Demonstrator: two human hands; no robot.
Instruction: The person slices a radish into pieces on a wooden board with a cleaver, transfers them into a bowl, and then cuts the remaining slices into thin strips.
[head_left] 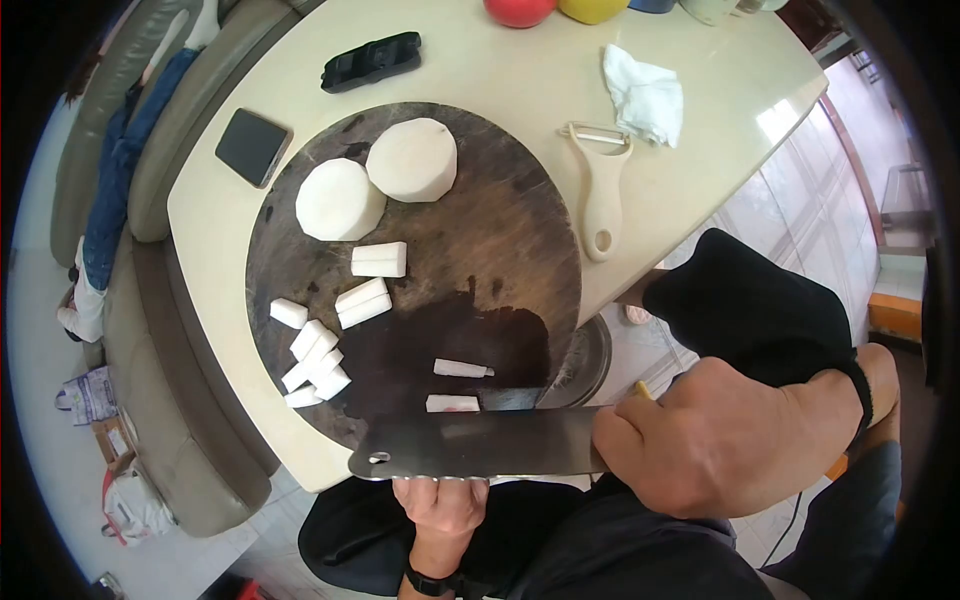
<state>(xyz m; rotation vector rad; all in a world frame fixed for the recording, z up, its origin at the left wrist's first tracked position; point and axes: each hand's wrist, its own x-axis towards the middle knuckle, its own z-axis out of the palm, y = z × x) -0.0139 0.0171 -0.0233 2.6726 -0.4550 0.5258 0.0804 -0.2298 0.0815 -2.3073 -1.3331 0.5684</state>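
My right hand (pixel 710 435) is closed around the handle of a cleaver (pixel 480 440), whose broad blade lies level across the near edge of a round wooden chopping board (pixel 500 230). Below the blade is my left hand (pixel 440 505), fingers bent and pressed together, their tips hidden behind the steel. Just beyond the blade are two small white strips, one (pixel 462 369) above the other (pixel 453 403). Several cut white sticks (pixel 318 355) of what looks like peeled radish sit on the board's left side. Two thick white rounds (pixel 412 160) (pixel 340 200) rest at its far side.
A cream peeler (pixel 602 200) and a crumpled white tissue (pixel 643 95) lie right of the board. Left are a phone (pixel 253 148) and a black object (pixel 372 62). A metal basin (pixel 590 360) sits below the table edge. Another person (pixel 120 180) is on the sofa.
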